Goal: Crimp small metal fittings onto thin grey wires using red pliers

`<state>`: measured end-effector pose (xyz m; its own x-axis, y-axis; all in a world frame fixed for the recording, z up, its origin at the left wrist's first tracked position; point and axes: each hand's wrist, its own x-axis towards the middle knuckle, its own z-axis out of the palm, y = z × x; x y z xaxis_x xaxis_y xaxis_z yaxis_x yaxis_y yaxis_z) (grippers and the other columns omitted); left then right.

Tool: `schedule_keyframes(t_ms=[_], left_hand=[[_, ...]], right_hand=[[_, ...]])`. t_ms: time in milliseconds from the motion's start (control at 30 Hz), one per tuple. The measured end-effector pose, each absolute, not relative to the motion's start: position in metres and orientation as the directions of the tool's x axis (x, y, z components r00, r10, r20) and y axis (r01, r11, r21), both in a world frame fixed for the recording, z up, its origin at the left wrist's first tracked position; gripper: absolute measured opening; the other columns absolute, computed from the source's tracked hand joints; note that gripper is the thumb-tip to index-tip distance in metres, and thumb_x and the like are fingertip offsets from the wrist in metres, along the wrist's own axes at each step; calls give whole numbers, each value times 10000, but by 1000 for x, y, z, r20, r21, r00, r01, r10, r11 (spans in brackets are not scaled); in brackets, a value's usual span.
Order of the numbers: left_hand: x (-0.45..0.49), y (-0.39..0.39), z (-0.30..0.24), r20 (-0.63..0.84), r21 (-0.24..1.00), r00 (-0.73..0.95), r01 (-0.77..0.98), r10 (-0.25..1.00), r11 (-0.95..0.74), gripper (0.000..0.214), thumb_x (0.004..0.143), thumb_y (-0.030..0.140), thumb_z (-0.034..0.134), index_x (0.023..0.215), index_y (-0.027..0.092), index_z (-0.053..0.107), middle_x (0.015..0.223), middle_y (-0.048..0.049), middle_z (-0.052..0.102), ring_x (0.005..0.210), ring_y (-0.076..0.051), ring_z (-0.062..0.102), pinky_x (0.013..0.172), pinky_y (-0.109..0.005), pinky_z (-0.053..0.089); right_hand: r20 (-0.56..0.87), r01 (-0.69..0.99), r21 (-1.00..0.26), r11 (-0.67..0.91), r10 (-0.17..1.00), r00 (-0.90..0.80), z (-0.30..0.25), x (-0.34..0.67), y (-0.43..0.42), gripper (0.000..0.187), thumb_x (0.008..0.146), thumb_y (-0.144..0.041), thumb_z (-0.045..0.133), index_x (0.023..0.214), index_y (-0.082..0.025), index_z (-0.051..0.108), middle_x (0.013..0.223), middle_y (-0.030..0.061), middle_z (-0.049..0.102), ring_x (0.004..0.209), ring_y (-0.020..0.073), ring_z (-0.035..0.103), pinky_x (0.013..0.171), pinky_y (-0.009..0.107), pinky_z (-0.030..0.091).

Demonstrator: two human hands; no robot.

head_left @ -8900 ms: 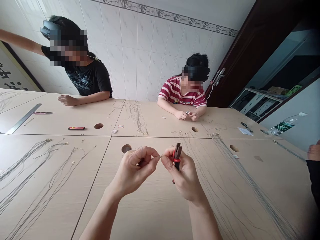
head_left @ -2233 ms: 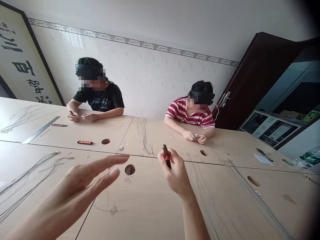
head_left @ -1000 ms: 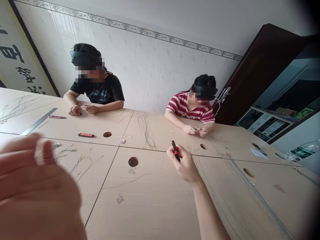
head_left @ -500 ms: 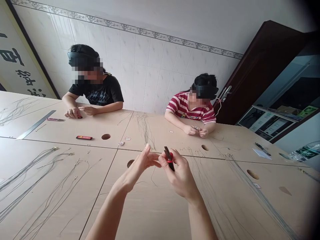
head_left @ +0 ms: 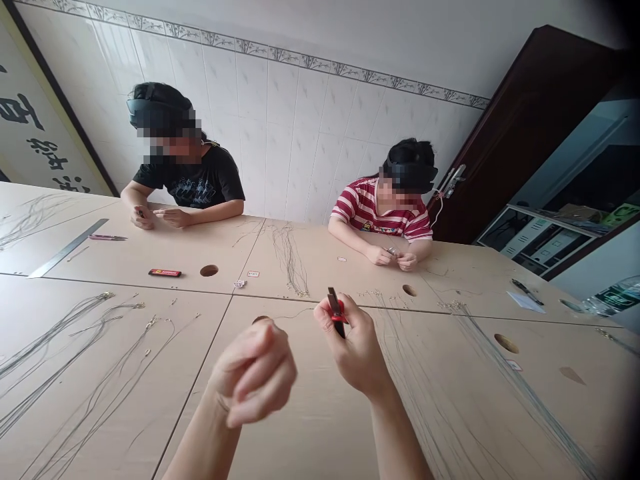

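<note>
Pale wooden panels are joined into one wide surface. Nearest to the camera, the left hand is raised above it; its fingers are curled inward but blurred, and whether anything is held inside cannot be told. Just beside it, without contact, red-and-black pliers are held in the right hand, whose fingers are closed around them, the tips being pointed upward. From these fingertips one thin thread is seen to run leftward, toward a hole which is partly hidden behind the left hand. Because the thread is so fine, it could easily be missed by the left fingers. Since the pliers are kept in the same grip, the thread could also be released if they were shifted there. On the right, loose threads are spread near the forearm; by a careless sweep they could be caught and tangled. At left, a bundle is laid farther from the hands, so less danger is expected. Beyond, a red packet is placed, and small things are handled by two people.
</note>
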<state>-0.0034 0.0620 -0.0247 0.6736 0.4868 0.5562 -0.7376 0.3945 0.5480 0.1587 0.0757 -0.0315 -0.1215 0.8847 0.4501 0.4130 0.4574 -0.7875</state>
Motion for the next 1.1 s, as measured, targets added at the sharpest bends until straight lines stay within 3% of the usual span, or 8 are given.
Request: schedule_keyframes(t_ms=[167, 367, 467, 567, 700, 833, 933, 1100], left_hand=[[-23, 53, -11, 650, 305, 530, -839, 545, 451, 641, 991, 263, 412, 378, 221, 230, 158, 98, 141, 127, -45, 54, 186, -195, 73], [-30, 50, 2, 581, 286, 431, -902, 690, 323, 621, 1003, 253, 406, 410, 195, 229, 198, 122, 85, 132, -10, -40, 168, -155, 66], [-31, 49, 7, 482, 280, 319, -939, 816, 201, 572, 997, 238, 437, 439, 190, 319, 247, 121, 196, 147, 8, -14, 165, -118, 109], [-32, 49, 10, 356, 260, 127, -965, 926, 32, 483, 998, 224, 436, 516, 193, 427, 335, 99, 400, 172, 6, 149, 197, -86, 224], [-29, 57, 9, 173, 373, -266, -873, 948, -313, 505, 1035, 281, 327, 566, 187, 488, 488, 38, 529, 340, -26, 472, 345, -95, 421], [-20, 69, 0, 166, 537, -609, -604, 775, -590, 491, 1023, 338, 348, 632, 184, 602, 705, -17, 669, 641, -79, 675, 655, -152, 570], [-13, 73, -7, 197, 607, -659, -500, 726, -618, 434, 1004, 398, 395, 734, 192, 665, 888, -44, 744, 868, -151, 724, 839, -256, 583], [-7, 73, -9, 242, 658, -603, -474, 760, -585, 426, 1007, 403, 398, 782, 188, 688, 1073, -78, 759, 1120, -209, 673, 1045, -374, 490]], right_hand=[[435, 415, -787, 457, 888, -150, -31, 153, 73, 198, 942, -307, 498, 764, -221, 505, 696, -14, 503, 675, 153, 449, 663, 287, 400], [426, 392, -797, 460, 888, -175, -31, 147, 71, 195, 940, -284, 499, 755, -221, 496, 702, -17, 499, 683, 151, 453, 671, 284, 392], [414, 397, -799, 451, 892, -180, -33, 145, 71, 203, 937, -292, 500, 747, -221, 487, 701, -18, 481, 681, 152, 439, 674, 285, 387], [406, 393, -804, 447, 895, -187, -33, 143, 70, 192, 931, -282, 503, 750, -222, 489, 708, -16, 486, 690, 154, 441, 678, 286, 390], [420, 393, -793, 465, 885, -200, -31, 143, 68, 177, 919, -261, 513, 747, -221, 493, 703, -15, 498, 688, 154, 451, 661, 281, 403], [453, 392, -771, 502, 865, -216, -29, 144, 66, 169, 924, -250, 507, 758, -221, 504, 704, -12, 509, 691, 154, 469, 659, 278, 413], [462, 392, -764, 513, 859, -223, -28, 145, 64, 189, 930, -259, 504, 746, -222, 489, 702, -12, 502, 686, 154, 466, 664, 280, 410], [447, 388, -775, 499, 867, -221, -27, 147, 64, 182, 933, -267, 507, 758, -222, 491, 712, -11, 497, 690, 156, 453, 672, 286, 399]])
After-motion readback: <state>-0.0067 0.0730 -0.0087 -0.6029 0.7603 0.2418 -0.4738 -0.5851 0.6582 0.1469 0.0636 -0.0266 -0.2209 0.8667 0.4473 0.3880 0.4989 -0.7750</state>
